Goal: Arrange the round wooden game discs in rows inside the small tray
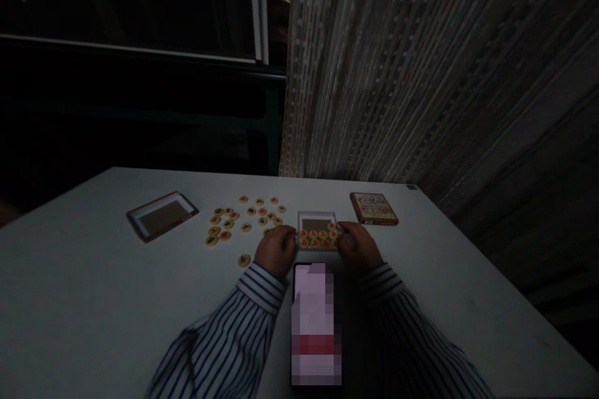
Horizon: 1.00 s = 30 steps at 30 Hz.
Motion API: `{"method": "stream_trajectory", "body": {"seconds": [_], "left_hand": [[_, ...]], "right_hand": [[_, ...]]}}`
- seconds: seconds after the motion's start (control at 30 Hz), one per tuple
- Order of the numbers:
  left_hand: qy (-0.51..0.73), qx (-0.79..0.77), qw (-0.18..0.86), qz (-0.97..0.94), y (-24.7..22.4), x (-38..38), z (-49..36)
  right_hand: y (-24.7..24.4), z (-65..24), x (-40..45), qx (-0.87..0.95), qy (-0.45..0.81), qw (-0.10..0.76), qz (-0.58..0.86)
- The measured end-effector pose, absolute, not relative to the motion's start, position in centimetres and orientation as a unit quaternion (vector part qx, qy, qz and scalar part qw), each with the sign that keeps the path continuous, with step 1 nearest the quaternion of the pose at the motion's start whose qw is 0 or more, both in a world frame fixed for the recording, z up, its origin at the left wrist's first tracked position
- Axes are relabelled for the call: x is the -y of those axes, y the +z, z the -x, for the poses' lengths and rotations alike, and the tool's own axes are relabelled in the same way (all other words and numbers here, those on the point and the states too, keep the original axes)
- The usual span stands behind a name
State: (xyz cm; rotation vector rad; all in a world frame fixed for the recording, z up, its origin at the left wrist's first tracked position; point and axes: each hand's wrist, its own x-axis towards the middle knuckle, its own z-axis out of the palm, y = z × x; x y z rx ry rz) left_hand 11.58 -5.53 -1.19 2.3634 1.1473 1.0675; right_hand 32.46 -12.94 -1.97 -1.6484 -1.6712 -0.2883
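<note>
A small open box [309, 224] lies between my hands, with round xiangqi pieces [322, 235] marked in red set in rows along its near side. My left hand [277, 251] has its fingers curled at the box's left wall. On the other side, my right hand [361, 248] grips the right wall, close to a piece in the corner. Part of each hand's fingertips is hidden or dim. A loose xiangqi piece [244, 260] rests beside my left wrist. More loose pieces [246, 227] are scattered flat to the left of the box.
An upturned box lid [163, 219] lies at the left of the white table [93, 274]. A closed printed box [374, 208] sits at the right. Below my hands is a phone [313, 324] with a lit, blurred screen. A string curtain [374, 62] hangs behind the table.
</note>
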Motion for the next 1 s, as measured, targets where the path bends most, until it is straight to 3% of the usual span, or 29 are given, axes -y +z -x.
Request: {"method": "stream_trajectory", "body": {"seconds": [1.0], "left_hand": [[0.402,-0.39,0.162,-0.812,-1.22,5.68,-11.59]], "right_hand": [[-2.18,-32.4,12.58,0.667,-0.099,0.379,0.633]]}}
